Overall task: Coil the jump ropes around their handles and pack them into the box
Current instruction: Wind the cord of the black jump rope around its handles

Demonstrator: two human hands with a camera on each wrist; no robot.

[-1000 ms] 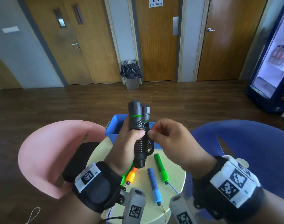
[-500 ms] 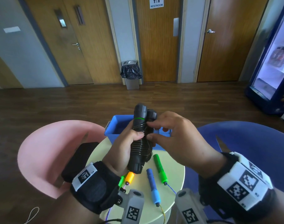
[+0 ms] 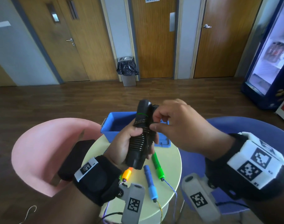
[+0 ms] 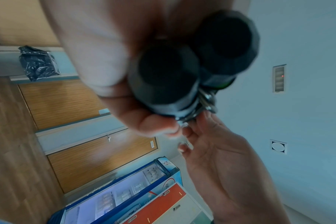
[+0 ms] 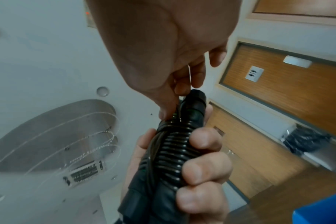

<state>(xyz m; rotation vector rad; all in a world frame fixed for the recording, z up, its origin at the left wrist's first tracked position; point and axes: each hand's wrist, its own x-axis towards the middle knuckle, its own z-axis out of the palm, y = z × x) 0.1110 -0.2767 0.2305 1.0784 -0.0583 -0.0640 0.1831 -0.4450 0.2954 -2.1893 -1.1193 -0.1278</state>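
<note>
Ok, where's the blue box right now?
In the head view the blue box sits at the far edge of the round table, directly behind the black handles gripped by the left hand.

The blue box (image 3: 115, 125) stands open-topped at the far edge of the round tabletop (image 3: 172, 160), its mouth partly screened by the left hand (image 3: 126, 143) and right hand (image 3: 185, 126) holding the black handles (image 3: 140, 136) above it. Nearer, green (image 3: 157, 165), blue (image 3: 150, 181) and orange (image 3: 127, 173) handles lie across the tabletop, with bare surface to their right.
</note>
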